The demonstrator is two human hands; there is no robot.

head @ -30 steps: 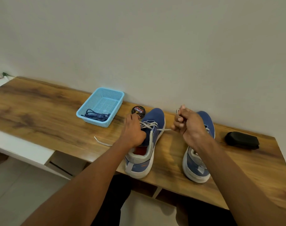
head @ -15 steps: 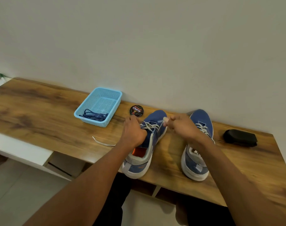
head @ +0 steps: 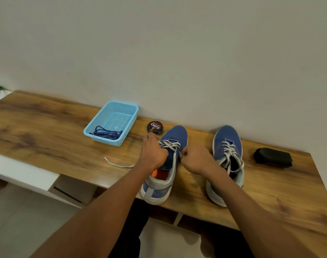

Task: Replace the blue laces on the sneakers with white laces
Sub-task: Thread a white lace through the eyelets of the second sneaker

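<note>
Right hand point(head: 195, 161) lowered to left sneaker point(head: 166, 164), white lace point(head: 171, 145) pinched in fingers; left hand point(head: 153, 153) curled on sneaker, grasp hidden.

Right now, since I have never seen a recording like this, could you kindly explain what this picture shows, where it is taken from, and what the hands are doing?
No machine here: the view comes from a camera worn on a person's head, looking forward and down over both bare arms. On the long wooden table stand two blue sneakers. The left hand rests on the left blue sneaker, which is partly threaded with a white lace; one loose end trails on the wood. The right hand is curled at that shoe's side and seems to pinch the lace's other end, though the fingers hide it. The right blue sneaker already carries white laces. A light blue plastic basket holds the dark blue laces. Beside it lie a round black polish tin and, far right, a black pouch.
</note>
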